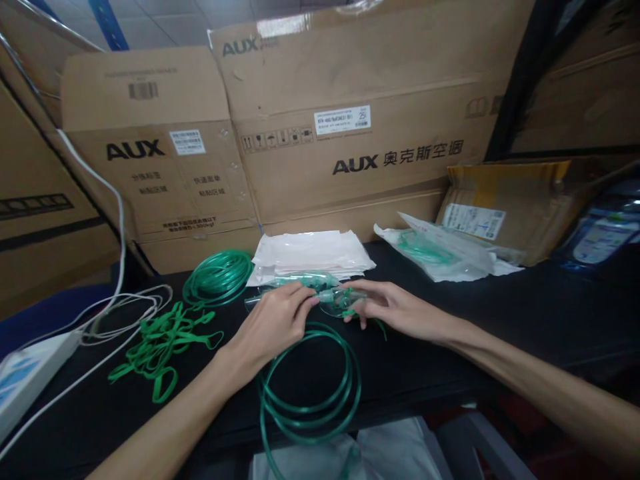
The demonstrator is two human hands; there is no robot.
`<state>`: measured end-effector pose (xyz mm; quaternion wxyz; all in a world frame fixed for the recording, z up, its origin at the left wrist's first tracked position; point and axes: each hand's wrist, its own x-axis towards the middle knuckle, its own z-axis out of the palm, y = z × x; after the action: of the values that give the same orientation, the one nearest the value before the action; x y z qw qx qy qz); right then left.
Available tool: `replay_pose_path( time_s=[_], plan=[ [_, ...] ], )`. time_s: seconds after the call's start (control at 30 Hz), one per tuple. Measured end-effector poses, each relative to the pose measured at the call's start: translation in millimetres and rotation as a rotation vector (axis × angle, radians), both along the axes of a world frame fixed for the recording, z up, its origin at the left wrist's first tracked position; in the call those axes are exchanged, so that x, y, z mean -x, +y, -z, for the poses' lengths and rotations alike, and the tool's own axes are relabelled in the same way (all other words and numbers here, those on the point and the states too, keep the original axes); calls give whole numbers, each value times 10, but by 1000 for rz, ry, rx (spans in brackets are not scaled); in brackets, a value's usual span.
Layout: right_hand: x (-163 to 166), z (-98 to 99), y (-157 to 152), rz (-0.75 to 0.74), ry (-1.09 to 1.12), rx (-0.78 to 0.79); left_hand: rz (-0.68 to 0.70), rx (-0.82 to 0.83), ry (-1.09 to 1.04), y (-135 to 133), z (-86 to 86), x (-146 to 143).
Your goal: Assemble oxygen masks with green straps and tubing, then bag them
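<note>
Between my hands is a clear oxygen mask [343, 302] with a pale cylindrical connector. My left hand [280, 313] is closed, thumb and fingers pinching the connector side. My right hand [385, 303] curls its fingers around the mask body from the right. Partly behind my left hand lie more clear-green plastic mask parts [305, 279]. Below my hands a loose coil of green tubing [310, 437] trails over the table's front edge; where its upper end leads is hidden. To the left are a tighter green tubing coil [217, 277] and a tangle of green elastic straps [167, 343].
White packets [315, 253] lie stacked behind my hands. An opened packet [435, 250] with green tubing is at right, near a small carton [505, 200] and a bottle [605, 227]. White cables and a power strip [40, 373] occupy the left. Large cartons [370, 87] stand behind.
</note>
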<state>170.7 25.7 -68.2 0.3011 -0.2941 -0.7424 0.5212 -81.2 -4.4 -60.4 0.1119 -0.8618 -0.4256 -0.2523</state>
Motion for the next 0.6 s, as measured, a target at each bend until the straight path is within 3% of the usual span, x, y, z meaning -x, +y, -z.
replay_pose_path(
  time_s=[0.33, 0.5, 0.6],
  plan=[
    [-66, 49, 96, 23, -42, -49, 37, -29, -10, -4, 27, -45],
    [-47, 45, 90, 42, -9, -50, 73, -97, -77, -94, -35, -96],
    [-21, 49, 65, 67, 12, -47, 96, -54, -99, -190, -61, -144]
  ],
)
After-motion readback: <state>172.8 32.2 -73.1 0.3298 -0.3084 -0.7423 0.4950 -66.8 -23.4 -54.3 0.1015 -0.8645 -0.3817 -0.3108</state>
